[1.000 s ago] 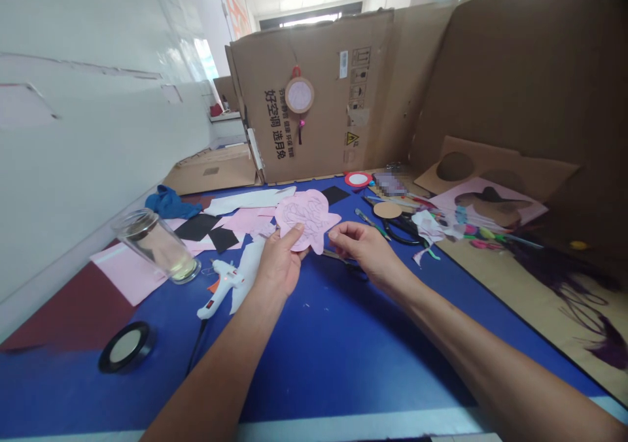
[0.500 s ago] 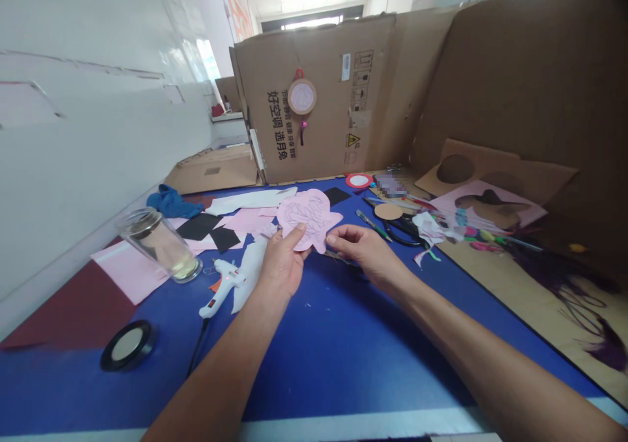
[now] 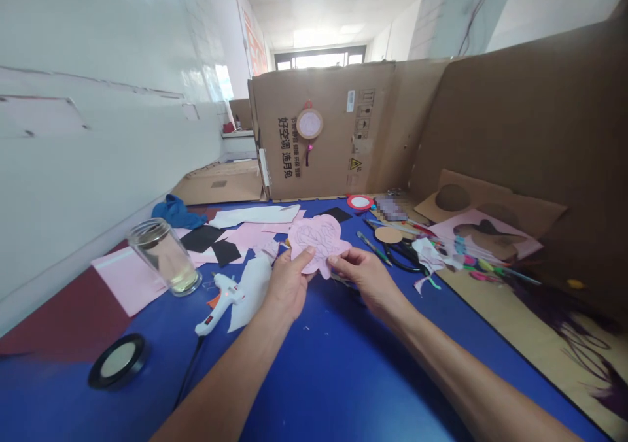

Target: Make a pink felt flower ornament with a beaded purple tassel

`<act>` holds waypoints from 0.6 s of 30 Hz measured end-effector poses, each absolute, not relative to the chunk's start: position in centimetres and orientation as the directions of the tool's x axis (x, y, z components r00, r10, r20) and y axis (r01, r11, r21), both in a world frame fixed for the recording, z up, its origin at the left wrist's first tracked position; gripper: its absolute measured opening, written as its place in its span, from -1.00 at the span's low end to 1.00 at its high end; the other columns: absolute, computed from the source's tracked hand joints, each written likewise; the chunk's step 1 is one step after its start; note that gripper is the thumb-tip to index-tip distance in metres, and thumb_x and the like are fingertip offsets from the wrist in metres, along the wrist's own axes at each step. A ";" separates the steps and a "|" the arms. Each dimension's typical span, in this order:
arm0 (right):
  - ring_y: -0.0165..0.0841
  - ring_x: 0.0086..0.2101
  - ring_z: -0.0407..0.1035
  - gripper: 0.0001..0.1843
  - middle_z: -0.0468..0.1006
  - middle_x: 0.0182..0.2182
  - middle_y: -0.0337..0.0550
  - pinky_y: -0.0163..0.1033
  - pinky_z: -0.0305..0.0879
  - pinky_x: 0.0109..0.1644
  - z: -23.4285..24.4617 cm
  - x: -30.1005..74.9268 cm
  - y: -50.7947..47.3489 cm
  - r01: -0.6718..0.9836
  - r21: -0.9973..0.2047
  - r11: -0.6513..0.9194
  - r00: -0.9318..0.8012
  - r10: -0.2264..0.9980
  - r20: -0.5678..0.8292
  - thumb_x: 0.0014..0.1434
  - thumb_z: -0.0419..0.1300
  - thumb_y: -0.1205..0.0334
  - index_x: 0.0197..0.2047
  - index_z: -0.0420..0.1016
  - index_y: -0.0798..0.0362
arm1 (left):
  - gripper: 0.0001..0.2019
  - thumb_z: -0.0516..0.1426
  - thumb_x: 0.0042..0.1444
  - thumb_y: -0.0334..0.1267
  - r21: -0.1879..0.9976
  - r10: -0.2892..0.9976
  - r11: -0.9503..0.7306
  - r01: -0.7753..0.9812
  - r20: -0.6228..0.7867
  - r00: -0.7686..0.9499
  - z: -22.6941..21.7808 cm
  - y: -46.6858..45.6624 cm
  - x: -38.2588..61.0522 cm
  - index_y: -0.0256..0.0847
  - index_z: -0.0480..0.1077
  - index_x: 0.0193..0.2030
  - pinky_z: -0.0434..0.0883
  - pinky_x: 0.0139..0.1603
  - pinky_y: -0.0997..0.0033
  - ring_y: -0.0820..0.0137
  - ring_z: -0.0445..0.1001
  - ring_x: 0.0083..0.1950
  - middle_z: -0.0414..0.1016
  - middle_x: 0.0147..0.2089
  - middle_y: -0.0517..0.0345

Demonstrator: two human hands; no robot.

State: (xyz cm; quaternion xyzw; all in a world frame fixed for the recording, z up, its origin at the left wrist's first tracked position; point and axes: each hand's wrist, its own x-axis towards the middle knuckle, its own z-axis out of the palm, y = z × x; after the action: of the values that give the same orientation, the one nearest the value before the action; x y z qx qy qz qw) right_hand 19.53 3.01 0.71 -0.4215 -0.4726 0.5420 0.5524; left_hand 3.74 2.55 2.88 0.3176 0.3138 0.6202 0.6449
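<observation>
Between my hands is a pink flower-shaped paper cutout (image 3: 316, 236) with fine drawn lines on its face, raised over the blue table. My left hand (image 3: 289, 282) pinches its lower left edge, thumb on top. At the lower right edge, my right hand (image 3: 363, 273) grips a lobe between thumb and fingers; the fingers beneath are hidden. Left of my left hand lie a white hot glue gun (image 3: 222, 301) with a lit red light and a piece of white paper (image 3: 252, 291). Behind the cutout is a black paper piece (image 3: 336, 214).
A lidless-looking glass jar (image 3: 169, 259) with some liquid and a black tape roll (image 3: 118, 361) stand at left. Pink paper sheets (image 3: 127, 278) lie beyond. At right are a utility knife (image 3: 373, 248), a round tan disc (image 3: 388, 235) and purple tassels (image 3: 544, 305). Cardboard walls (image 3: 333, 148) enclose the back.
My right hand has closed on the cutout's right lobe, where before it was just beside the edge. The camera view has tilted up slightly.
</observation>
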 end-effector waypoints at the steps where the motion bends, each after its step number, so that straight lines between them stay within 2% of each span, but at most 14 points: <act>1: -0.40 -0.42 0.28 -0.45 0.58 -0.46 -0.21 -0.22 0.23 -0.27 0.7 19.5 3.0 -0.199 -0.978 0.061 -0.031 0.997 0.068 -0.17 0.64 -0.24 -0.44 0.62 0.05 | -0.56 0.51 0.00 -0.29 0.801 0.999 0.028 -0.599 -0.011 0.033 2.9 2.5 3.8 -0.28 0.67 0.05 0.58 0.30 -0.01 -0.04 0.70 0.24 0.78 0.06 -0.20; 7: -0.41 -0.44 0.26 -0.45 0.58 -0.47 -0.23 -0.22 0.17 -0.28 0.7 19.5 2.9 -0.219 -0.975 0.030 -0.072 0.996 0.046 -0.17 0.65 -0.23 -0.38 0.67 0.05 | -0.54 0.53 -0.06 -0.28 0.798 1.000 0.027 -0.601 -0.015 0.024 2.8 2.6 3.9 -0.28 0.67 0.02 0.58 0.29 0.01 -0.04 0.71 0.22 0.79 0.03 -0.20; 13: -0.41 -0.44 0.25 -0.47 0.56 -0.49 -0.25 -0.22 0.14 -0.28 0.8 19.4 2.7 -0.222 -0.975 0.000 -0.098 0.995 0.022 -0.18 0.66 -0.22 -0.39 0.69 0.03 | -0.60 0.55 -0.08 -0.24 0.811 1.000 0.023 -0.585 -0.025 0.005 2.5 2.7 3.8 -0.31 0.68 -0.09 0.62 0.22 0.03 0.00 0.74 0.09 0.79 -0.01 -0.21; 18: -0.38 -0.40 0.27 -0.48 0.61 -0.44 -0.21 -0.21 0.14 -0.25 0.5 19.5 2.8 -0.212 -0.977 0.006 -0.105 0.994 0.029 -0.15 0.65 -0.21 -0.34 0.73 0.04 | -0.61 0.54 -0.07 -0.25 0.817 1.000 0.023 -0.576 -0.026 0.003 2.5 2.7 3.8 -0.29 0.68 -0.08 0.62 0.21 0.06 0.03 0.74 0.08 0.79 -0.02 -0.18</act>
State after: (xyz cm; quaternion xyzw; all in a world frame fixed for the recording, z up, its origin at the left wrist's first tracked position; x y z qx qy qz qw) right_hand 19.46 2.77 0.47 -0.4118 -0.4747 0.5720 0.5272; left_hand 3.83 2.72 2.49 0.3179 0.3335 0.6223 0.6328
